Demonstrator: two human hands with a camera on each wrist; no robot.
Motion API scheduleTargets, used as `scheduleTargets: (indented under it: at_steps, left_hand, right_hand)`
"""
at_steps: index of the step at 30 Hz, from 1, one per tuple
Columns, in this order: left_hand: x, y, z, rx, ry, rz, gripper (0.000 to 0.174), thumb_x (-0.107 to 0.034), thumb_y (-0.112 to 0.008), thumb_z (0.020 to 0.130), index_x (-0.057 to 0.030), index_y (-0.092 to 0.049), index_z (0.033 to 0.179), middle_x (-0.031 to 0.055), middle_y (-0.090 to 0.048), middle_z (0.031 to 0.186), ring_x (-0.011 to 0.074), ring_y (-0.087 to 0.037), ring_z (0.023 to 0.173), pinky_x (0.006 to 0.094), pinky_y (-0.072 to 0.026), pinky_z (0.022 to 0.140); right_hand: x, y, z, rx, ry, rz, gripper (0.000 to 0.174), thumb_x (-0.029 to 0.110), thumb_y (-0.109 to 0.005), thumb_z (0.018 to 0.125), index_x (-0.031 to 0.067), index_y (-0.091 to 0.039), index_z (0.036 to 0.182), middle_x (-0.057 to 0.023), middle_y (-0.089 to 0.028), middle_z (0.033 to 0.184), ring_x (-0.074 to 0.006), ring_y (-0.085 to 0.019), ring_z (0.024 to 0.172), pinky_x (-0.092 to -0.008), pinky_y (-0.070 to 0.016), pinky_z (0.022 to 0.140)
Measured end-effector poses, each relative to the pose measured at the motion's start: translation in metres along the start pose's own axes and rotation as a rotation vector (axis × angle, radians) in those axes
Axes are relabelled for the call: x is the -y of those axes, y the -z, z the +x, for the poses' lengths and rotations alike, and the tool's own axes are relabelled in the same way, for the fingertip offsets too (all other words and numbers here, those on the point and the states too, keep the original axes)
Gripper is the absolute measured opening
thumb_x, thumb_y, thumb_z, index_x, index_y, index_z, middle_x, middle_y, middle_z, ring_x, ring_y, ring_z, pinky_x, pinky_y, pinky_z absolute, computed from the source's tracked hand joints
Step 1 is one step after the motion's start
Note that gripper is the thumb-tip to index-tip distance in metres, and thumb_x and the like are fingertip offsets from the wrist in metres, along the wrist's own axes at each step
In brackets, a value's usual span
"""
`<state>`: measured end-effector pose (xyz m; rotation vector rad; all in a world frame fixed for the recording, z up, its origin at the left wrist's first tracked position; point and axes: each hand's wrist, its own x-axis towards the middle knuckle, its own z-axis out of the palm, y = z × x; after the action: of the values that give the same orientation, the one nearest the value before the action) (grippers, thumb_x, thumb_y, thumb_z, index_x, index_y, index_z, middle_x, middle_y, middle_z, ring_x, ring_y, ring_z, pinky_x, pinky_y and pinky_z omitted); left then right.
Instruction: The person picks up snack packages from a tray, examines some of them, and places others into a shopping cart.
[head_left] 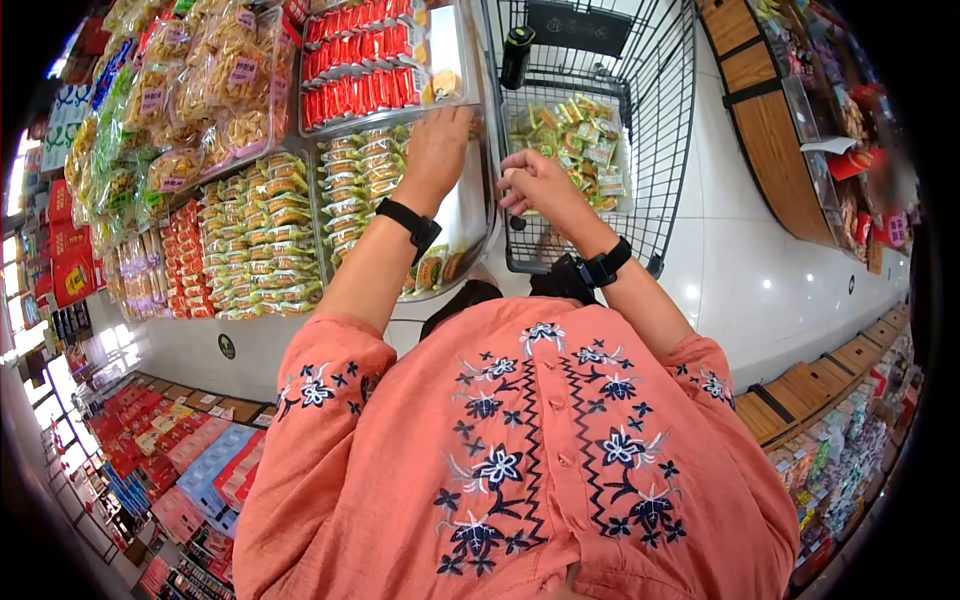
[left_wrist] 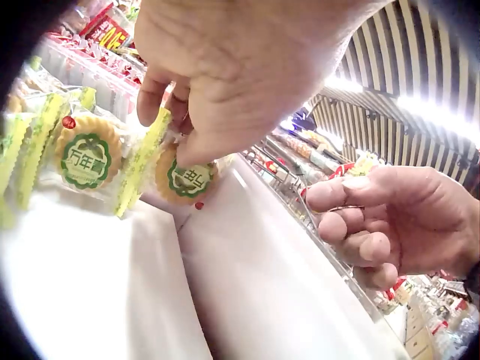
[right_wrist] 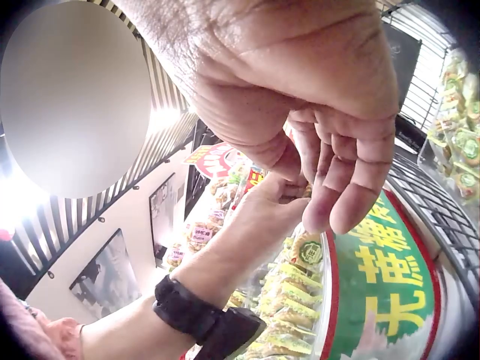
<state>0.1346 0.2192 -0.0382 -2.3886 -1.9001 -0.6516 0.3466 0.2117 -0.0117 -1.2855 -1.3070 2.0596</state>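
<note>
In the left wrist view, my left hand (left_wrist: 232, 67) pinches a wrapped round biscuit (left_wrist: 184, 184) with green print and a yellow-green wrapper edge. Beside it stands another wrapped biscuit (left_wrist: 88, 156), in line with more of the same kind. From the head view, the left hand (head_left: 438, 155) reaches over the clear display bin at the end of the biscuit rows (head_left: 350, 185). My right hand (head_left: 545, 187) hovers between the bin and the cart, fingers loosely bent and holding nothing. In the right wrist view that hand (right_wrist: 315, 112) hangs above a green sign with yellow characters (right_wrist: 386, 277).
A wire shopping cart (head_left: 665, 130) stands to the right. In it are a clear tub of wrapped biscuits (head_left: 575, 145) and a dark bottle (head_left: 516, 58). Red-wrapped snacks (head_left: 365, 60) lie beyond the left hand, and bagged snacks (head_left: 215, 85) are piled at left.
</note>
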Motion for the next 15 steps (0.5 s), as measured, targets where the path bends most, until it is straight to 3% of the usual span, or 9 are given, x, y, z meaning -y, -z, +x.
scheduleTargets:
  at_steps: [8,12,15]
  left_hand:
    - [-0.004,0.002,-0.008,-0.032,0.057,0.019,0.022,-0.008,-0.057,0.085,-0.0141,-0.064,0.104,0.0057,-0.060,0.100,0.0279,-0.058,0.099,0.0412,-0.0448,0.080]
    - [-0.005,0.004,-0.009,-0.047,0.058,0.025,0.028,-0.006,-0.058,0.083,-0.0132,-0.063,0.109,0.0051,-0.060,0.101,0.0278,-0.057,0.100,0.0415,-0.0452,0.081]
    - [0.000,0.008,-0.014,-0.044,0.054,0.035,0.030,-0.007,-0.059,0.083,-0.0126,-0.063,0.112,0.0053,-0.060,0.104,0.0275,-0.057,0.101,0.0415,-0.0449,0.082]
  right_hand:
    - [0.014,-0.004,-0.001,-0.020,0.056,-0.115,0.031,0.017,-0.056,0.094,-0.0031,-0.056,0.118,-0.0099,-0.067,0.097,-0.0160,-0.069,0.075,-0.0270,-0.0551,0.064]
    - [0.020,-0.008,0.011,-0.076,0.224,-0.299,0.023,0.013,-0.058,0.092,-0.0022,-0.059,0.110,-0.0124,-0.067,0.094,-0.0199,-0.068,0.076,-0.0330,-0.0545,0.069]
    - [0.023,-0.007,0.023,-0.140,0.554,-0.608,0.022,0.011,-0.059,0.090,-0.0005,-0.060,0.108,-0.0155,-0.065,0.096,-0.0286,-0.067,0.082,-0.0380,-0.0532,0.074]
